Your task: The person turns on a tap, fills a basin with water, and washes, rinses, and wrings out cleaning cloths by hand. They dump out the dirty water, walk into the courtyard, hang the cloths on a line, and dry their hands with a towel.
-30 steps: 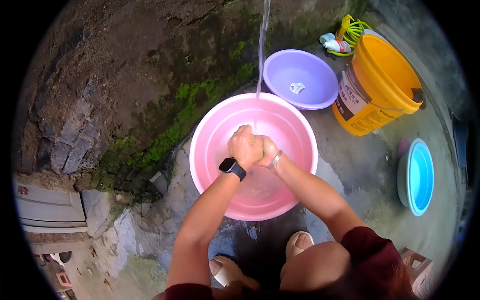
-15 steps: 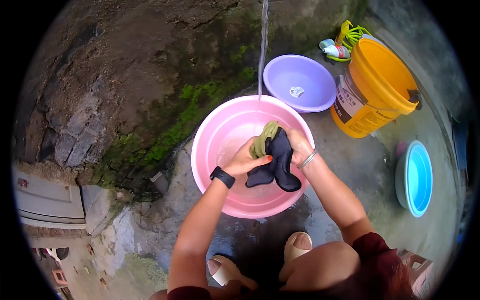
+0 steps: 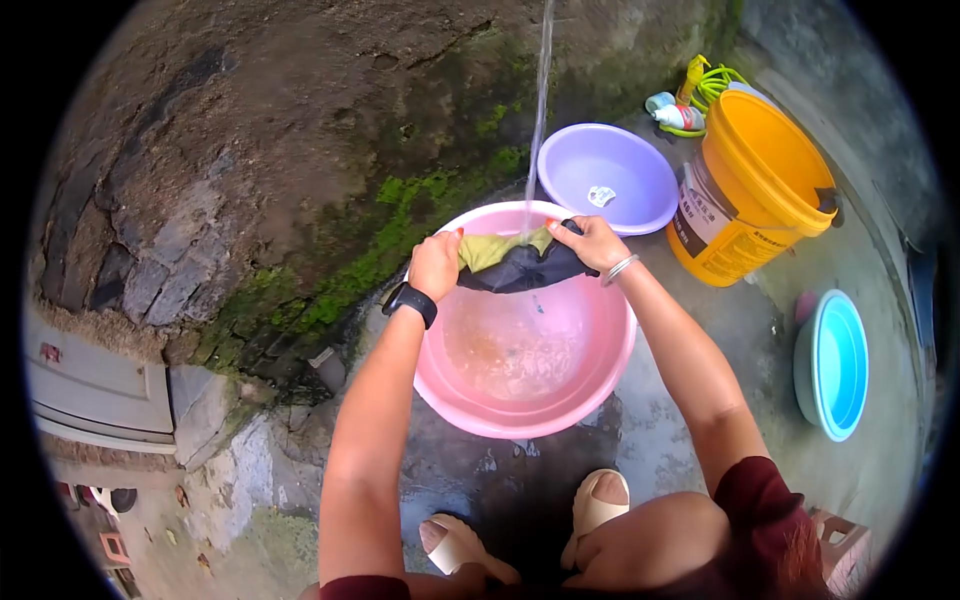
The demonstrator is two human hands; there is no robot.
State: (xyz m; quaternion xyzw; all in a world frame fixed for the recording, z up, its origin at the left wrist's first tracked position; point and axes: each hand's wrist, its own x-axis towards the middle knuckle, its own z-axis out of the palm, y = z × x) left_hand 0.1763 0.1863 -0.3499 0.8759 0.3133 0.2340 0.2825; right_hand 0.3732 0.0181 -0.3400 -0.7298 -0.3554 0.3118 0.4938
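Note:
A black and olive-green piece of cloth [image 3: 530, 270] is stretched between my two hands over the far part of a pink basin [image 3: 598, 375]. My left hand [image 3: 436, 265], wearing a black watch, is closed on its left end. At the other end, my right hand [image 3: 592, 243] grips the cloth; a silver bangle is on that wrist. A stream of water [image 3: 542, 110] falls from above onto the cloth's middle. Cloudy, bubbly water [image 3: 515, 350] lies in the basin below. The cloth's exact kind cannot be made out.
A purple basin [image 3: 655, 180] stands just beyond the pink one. Right of it is a yellow bucket [image 3: 740, 250], with bottles [image 3: 680, 117] and a green hose [image 3: 722, 80] behind. A blue basin [image 3: 808, 375] sits far right. A mossy wall [image 3: 250, 150] borders the left.
My hands have moved apart and farther up in the view, spreading the bunched cloth out flat. It has come under the falling water. The view has shifted slightly.

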